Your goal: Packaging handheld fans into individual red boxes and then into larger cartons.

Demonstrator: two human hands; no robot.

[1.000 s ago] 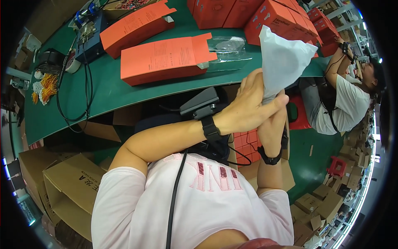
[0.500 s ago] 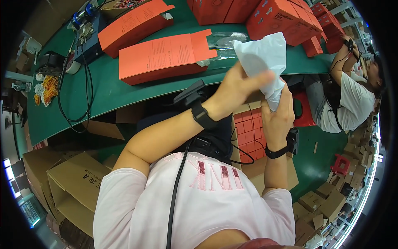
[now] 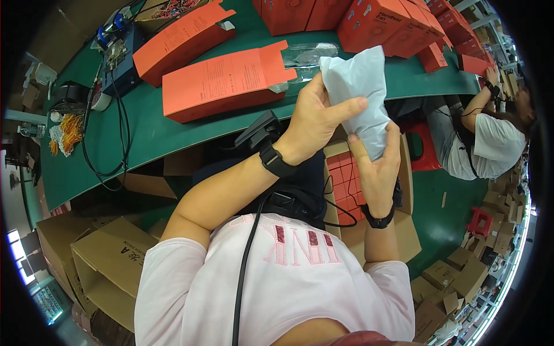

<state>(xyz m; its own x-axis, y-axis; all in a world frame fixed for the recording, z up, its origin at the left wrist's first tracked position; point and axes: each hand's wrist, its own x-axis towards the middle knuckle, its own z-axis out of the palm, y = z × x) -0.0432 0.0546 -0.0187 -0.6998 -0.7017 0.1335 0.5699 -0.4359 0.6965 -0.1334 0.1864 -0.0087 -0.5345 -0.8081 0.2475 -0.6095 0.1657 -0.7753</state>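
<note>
A pale, crinkled plastic bag [image 3: 359, 78] with something bulky wrapped inside is held up in front of the table's near edge. My left hand [image 3: 318, 120] grips its left side, thumb lying across the front and fingers mostly hidden behind. At the bag's lower, narrower end, my right hand [image 3: 378, 170] pinches it between thumb and fingers. What is inside the bag cannot be seen. Just left of it on the table lies an open red box [image 3: 222, 83] with a clear plastic tray [image 3: 311, 56] sticking out of its end.
Another open red box [image 3: 182, 40] lies behind on the green table [image 3: 138, 151]. Stacked red boxes [image 3: 375, 26] stand at the back. Below my hands is a carton of red boxes [image 3: 344, 181]. Cables [image 3: 86, 130] hang at left. A co-worker [image 3: 496, 135] sits at right.
The bag has tilted and now shows a smoother, fuller front. My right hand has shifted down and left along it, and my left thumb now rests on the front. The co-worker's arm has moved.
</note>
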